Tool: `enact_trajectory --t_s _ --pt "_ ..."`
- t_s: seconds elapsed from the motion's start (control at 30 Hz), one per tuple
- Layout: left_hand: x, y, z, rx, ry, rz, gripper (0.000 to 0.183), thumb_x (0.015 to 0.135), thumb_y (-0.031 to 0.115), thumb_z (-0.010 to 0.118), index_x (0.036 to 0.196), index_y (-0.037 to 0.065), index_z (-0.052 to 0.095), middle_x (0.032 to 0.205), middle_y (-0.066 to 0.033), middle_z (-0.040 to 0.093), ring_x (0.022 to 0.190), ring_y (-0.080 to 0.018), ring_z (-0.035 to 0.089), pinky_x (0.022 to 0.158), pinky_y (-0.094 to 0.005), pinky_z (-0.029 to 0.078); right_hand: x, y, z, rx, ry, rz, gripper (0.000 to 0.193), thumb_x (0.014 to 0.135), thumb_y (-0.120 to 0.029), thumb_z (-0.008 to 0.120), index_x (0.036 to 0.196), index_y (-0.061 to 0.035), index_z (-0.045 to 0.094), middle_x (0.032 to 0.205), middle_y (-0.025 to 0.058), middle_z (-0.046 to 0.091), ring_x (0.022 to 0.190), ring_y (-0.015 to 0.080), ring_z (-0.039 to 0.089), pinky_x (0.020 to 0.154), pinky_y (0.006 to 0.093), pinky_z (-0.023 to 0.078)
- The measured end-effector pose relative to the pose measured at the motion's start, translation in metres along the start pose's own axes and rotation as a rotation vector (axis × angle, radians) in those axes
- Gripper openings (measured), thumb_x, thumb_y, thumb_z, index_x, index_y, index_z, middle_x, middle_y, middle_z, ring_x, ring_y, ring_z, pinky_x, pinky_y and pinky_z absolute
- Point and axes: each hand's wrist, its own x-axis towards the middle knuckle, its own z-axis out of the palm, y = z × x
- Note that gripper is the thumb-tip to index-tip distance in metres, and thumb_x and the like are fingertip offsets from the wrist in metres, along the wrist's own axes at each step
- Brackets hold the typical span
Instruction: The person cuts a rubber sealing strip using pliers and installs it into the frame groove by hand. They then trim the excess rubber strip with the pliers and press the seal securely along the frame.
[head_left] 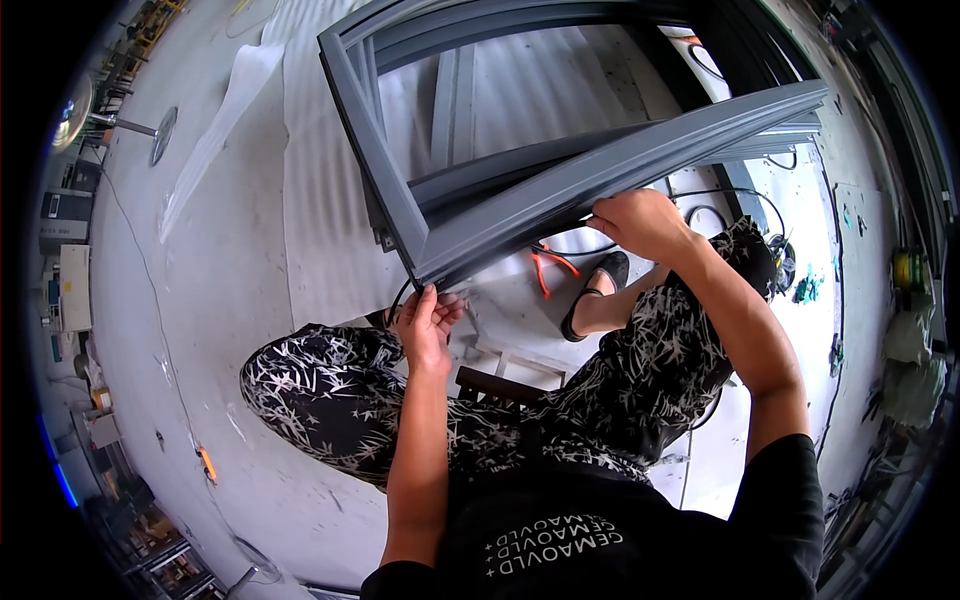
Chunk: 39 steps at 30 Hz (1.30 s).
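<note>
A large grey metal window frame stands tilted before me, its near corner pointing at my lap. At that corner my left hand is closed in a pinch, thumb up, on a thin black strip that looks like rubber. The strip seems to run along the underside of the frame's near edge. Farther right, my right hand is closed, its fingertips pressed against the same edge, where the strip appears to lie. Its other fingers are curled out of sight.
Orange-handled pliers lie on the floor under the frame, by my shoe. Black cord loops at the right. A small dark stool shows between my legs. Wrinkled white sheeting covers floor at the left.
</note>
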Motion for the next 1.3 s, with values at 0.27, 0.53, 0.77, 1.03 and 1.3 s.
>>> enact_trajectory --t_s 0.27,0.53,0.77,1.03,1.3 --pt "-0.01 0.01 -0.005 0.021 -0.057 -0.004 0.027 0.093 0.025 0.065 0.103 0.001 0.056 0.097 -0.0113 0.065 0.09 -0.0229 0.067 0.077 -0.0332 0.055 0.002 -0.015 0.0 0.151 0.034 -0.033 0.023 0.085 -0.024 0.064 0.104 -0.0105 0.062 0.085 0.012 0.065 0.081 0.0357 0.063 0.068 0.0452 0.051" --pt "-0.007 0.014 -0.014 0.101 -0.137 0.073 0.036 0.094 0.01 0.062 0.126 -0.003 0.052 0.111 -0.0121 0.064 0.101 -0.0226 0.065 0.087 -0.0321 0.054 0.015 -0.068 0.015 0.001 0.188 -0.551 0.061 0.067 -0.012 0.067 0.127 -0.0151 0.054 0.104 0.0066 0.059 0.08 0.0268 0.066 0.063 0.0368 0.055" --pt "-0.006 0.003 -0.009 0.086 -0.109 0.092 0.024 0.092 0.007 0.065 0.113 -0.002 0.059 0.104 -0.0061 0.065 0.094 -0.0164 0.065 0.087 -0.0309 0.055 0.039 -0.095 0.018 -0.057 0.295 -0.734 0.034 0.075 -0.016 0.063 0.108 -0.012 0.063 0.078 0.0035 0.059 0.063 0.0219 0.062 0.048 0.0355 0.051" --pt "-0.006 0.006 -0.003 0.15 -0.071 0.074 0.022 0.093 0.005 0.062 0.112 -0.005 0.06 0.093 -0.0048 0.067 0.082 -0.0143 0.065 0.079 -0.0274 0.055 0.049 -0.096 0.026 0.014 0.151 -0.491 0.005 0.072 -0.012 0.061 0.069 -0.0078 0.059 0.059 0.0073 0.058 0.058 0.0297 0.062 0.049 0.042 0.05" --pt "-0.014 0.016 -0.005 0.37 -0.151 0.113 0.019 0.094 0.009 0.06 0.11 -0.001 0.06 0.094 -0.0087 0.069 0.086 -0.0177 0.068 0.073 -0.0256 0.053 0.044 -0.085 0.024 0.276 -0.141 -0.448 0.016 0.082 -0.019 0.06 0.073 -0.0055 0.061 0.07 0.0089 0.062 0.065 0.0311 0.062 0.06 0.0416 0.05"
